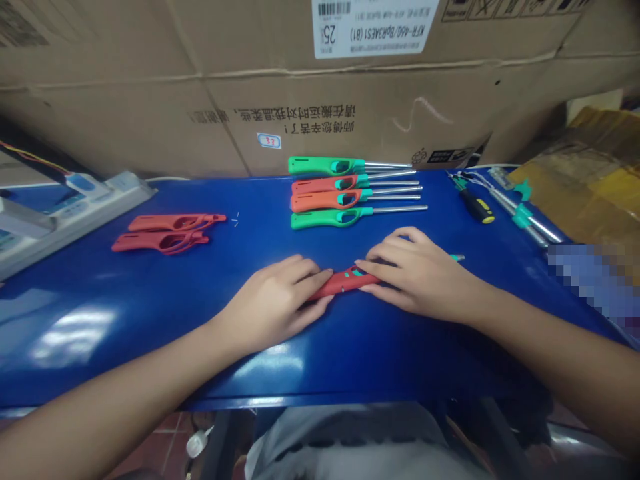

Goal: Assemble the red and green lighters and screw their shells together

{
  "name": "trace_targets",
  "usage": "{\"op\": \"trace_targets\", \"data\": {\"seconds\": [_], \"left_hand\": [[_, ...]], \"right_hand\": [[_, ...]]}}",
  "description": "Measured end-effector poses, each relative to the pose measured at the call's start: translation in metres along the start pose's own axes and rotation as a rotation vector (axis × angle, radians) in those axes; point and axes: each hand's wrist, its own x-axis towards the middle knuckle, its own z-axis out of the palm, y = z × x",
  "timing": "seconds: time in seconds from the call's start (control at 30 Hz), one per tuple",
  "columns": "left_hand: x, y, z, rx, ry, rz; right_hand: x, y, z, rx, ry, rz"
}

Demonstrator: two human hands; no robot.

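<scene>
Between my two hands lies a red long-nosed lighter (339,285), low over the blue table. My left hand (280,297) is closed around its butt end. Fingers of my right hand (415,273) grip the other end near the green trigger, and the tip of the metal tube shows past that hand. Beyond my hands, a stack of green and red lighters (327,200) with metal tubes pointing right lies side by side. To the left rest two red lighter shells (165,241) without tubes, with a few tiny pins (236,219) beside them.
A large cardboard box (280,87) stands along the table's back edge. On the left is a white power strip (75,220) with plugs. At the right lie a black-and-yellow screwdriver (477,205), loose metal tubes (525,217) with green parts, and a taped brown package (595,173).
</scene>
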Motion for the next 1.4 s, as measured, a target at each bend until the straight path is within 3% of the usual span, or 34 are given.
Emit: {"op": "trace_targets", "data": {"seconds": [0.17, 0.33, 0.53, 0.8, 1.07, 1.4], "left_hand": [[0.002, 0.0, 0.002, -0.132, -0.009, -0.072], [0.003, -0.001, 0.004, -0.21, -0.017, -0.098], [0.002, -0.002, 0.007, -0.284, 0.021, -0.057], [0.003, 0.002, 0.008, -0.318, 0.064, -0.055], [0.005, 0.004, 0.012, -0.288, 0.078, -0.032], [0.001, -0.018, 0.005, -0.187, 0.042, 0.063]], "right_hand": [[0.001, 0.001, -0.001, -0.033, 0.087, -0.014], [0.002, -0.003, -0.002, -0.058, 0.076, -0.001], [0.001, -0.007, 0.001, -0.077, 0.079, 0.013], [0.004, -0.013, 0.0, 0.067, 0.093, 0.056], [0.005, -0.019, 0.003, -0.008, 0.092, 0.081], [0.004, -0.006, -0.006, 0.096, -0.108, 0.161]]}}
